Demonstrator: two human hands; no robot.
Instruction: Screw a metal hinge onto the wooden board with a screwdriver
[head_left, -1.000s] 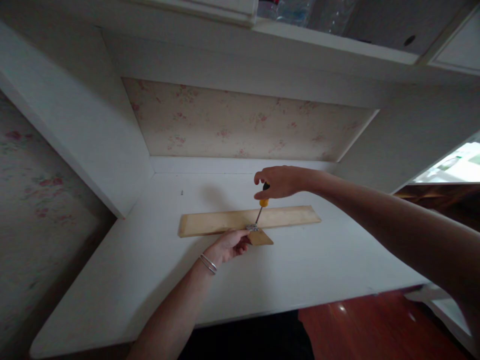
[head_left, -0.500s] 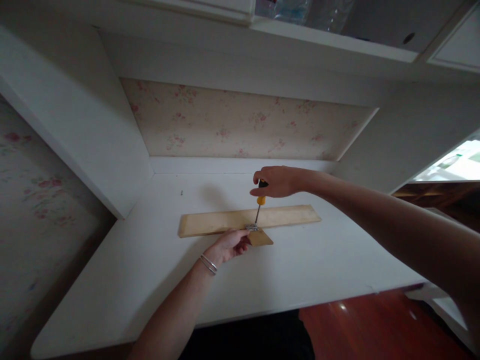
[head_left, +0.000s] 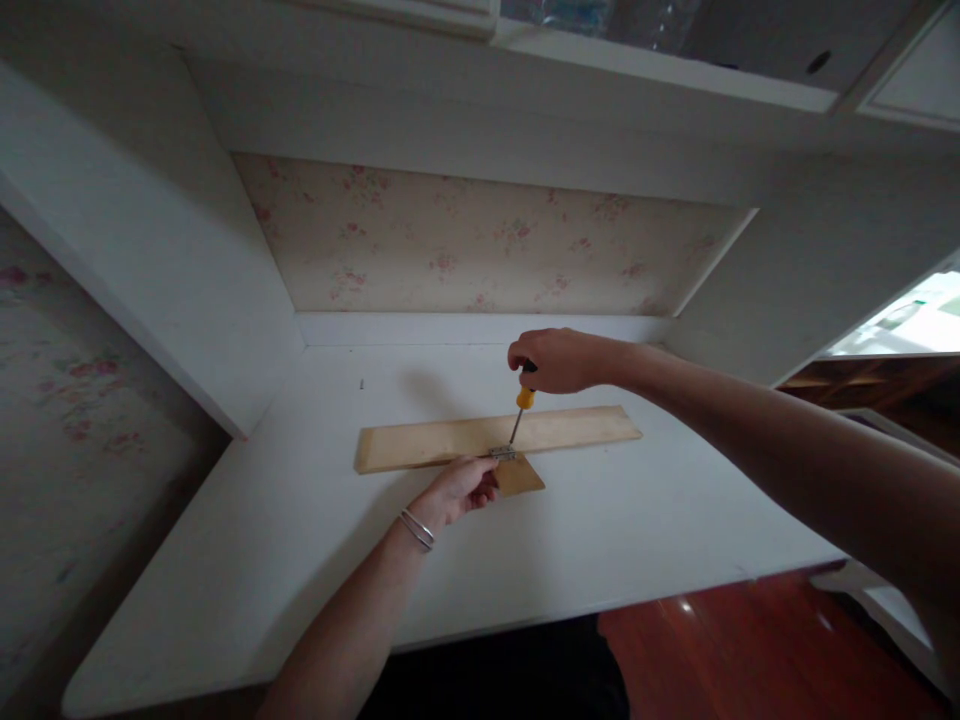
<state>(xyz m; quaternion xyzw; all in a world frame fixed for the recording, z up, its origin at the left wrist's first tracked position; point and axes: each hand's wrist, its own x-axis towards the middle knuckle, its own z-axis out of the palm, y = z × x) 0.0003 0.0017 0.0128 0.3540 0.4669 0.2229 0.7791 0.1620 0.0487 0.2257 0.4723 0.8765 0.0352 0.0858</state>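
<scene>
My right hand [head_left: 555, 360] is closed around the black and yellow handle of a screwdriver [head_left: 526, 398]. The shaft slants down, its tip at a small metal hinge [head_left: 502, 453]. That hinge spans the near edge of a long pale wooden board [head_left: 427, 443] and a smaller wooden piece [head_left: 523, 476] in front of it. With thumb and fingers, my left hand [head_left: 465, 486] grips the small wooden piece at its left side, the thumb by the hinge. Whether a screw sits under the screwdriver tip is too small to tell.
A tiny screw-like item [head_left: 361, 384] is on the white desk [head_left: 637, 530] at the back left. White side panels and a floral back wall [head_left: 450, 240] enclose the desk. Overhead, a shelf [head_left: 667, 70] holds clear plastic items. Red flooring [head_left: 697, 650] shows beyond the front edge.
My right hand's fingers have curled more tightly around the screwdriver handle, which leans slightly further right. My left hand, the board and the small piece stay nearly where they were.
</scene>
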